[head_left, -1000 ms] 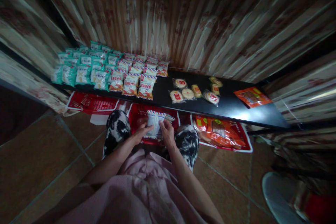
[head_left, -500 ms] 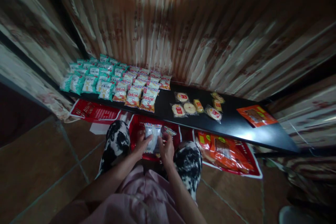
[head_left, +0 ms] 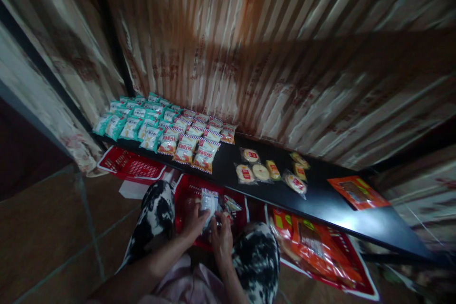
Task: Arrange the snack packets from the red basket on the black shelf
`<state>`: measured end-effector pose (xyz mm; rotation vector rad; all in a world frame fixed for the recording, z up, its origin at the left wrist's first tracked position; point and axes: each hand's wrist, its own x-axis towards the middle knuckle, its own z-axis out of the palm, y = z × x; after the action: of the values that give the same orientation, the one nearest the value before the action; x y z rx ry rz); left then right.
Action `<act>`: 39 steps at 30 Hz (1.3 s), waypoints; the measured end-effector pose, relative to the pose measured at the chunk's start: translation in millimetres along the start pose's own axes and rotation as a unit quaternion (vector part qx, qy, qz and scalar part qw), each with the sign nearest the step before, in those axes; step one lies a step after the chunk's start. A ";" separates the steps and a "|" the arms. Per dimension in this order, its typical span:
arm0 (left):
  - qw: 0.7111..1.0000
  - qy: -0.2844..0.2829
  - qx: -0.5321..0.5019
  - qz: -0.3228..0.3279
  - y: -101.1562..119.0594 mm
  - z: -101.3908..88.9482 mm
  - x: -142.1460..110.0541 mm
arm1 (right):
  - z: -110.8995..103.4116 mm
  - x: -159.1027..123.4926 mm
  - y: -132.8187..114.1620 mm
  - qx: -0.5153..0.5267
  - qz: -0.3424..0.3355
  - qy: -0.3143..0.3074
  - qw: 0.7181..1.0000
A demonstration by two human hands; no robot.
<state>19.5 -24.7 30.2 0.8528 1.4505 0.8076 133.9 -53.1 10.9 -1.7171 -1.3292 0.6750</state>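
Observation:
A small white snack bag [head_left: 209,201] with a striped top edge is held over the red basket [head_left: 181,189] between my knees. My left hand [head_left: 194,224] is closed on the bag's left side. At its lower right edge, my right hand [head_left: 221,236] has its fingers curled in against the bag; the fingertips are partly hidden. Another small striped packet [head_left: 232,203] lies in the basket just beyond my right hand. More packets under the hands are too dark to make out.
On the black shelf [head_left: 228,164] stand rows of teal snack bags [head_left: 131,127] and orange-and-white snack bags [head_left: 205,153]. Round wrapped pastries [head_left: 261,172] and an orange packet [head_left: 357,192] lie farther right. A basket of orange packages [head_left: 313,244] and another red basket [head_left: 130,164] sit below.
The view has shifted, so the shelf appears lower. The snack bag has turned slightly and remains in my hands, and my right hand has moved closer to its lower edge.

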 end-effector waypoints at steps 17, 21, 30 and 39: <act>0.991 0.062 0.101 0.066 16.1 5.9 -26.4 | -10.1 -4.0 -17.2 0.219 0.155 -0.108 0.957; 0.990 0.069 0.077 0.098 13.2 7.5 -32.4 | -9.7 -7.1 -24.9 0.239 0.177 -0.130 0.946; 0.983 0.069 0.120 0.116 15.5 5.1 -32.3 | -17.6 -10.6 -25.0 0.281 0.226 -0.110 0.926; 0.987 0.078 0.117 0.078 2.2 5.5 -23.2 | -18.6 -10.0 -14.8 0.343 0.265 -0.056 0.899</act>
<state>25.5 -43.9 43.2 1.1117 1.6549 0.8461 138.7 -66.7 32.2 -1.4369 -0.5456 1.3815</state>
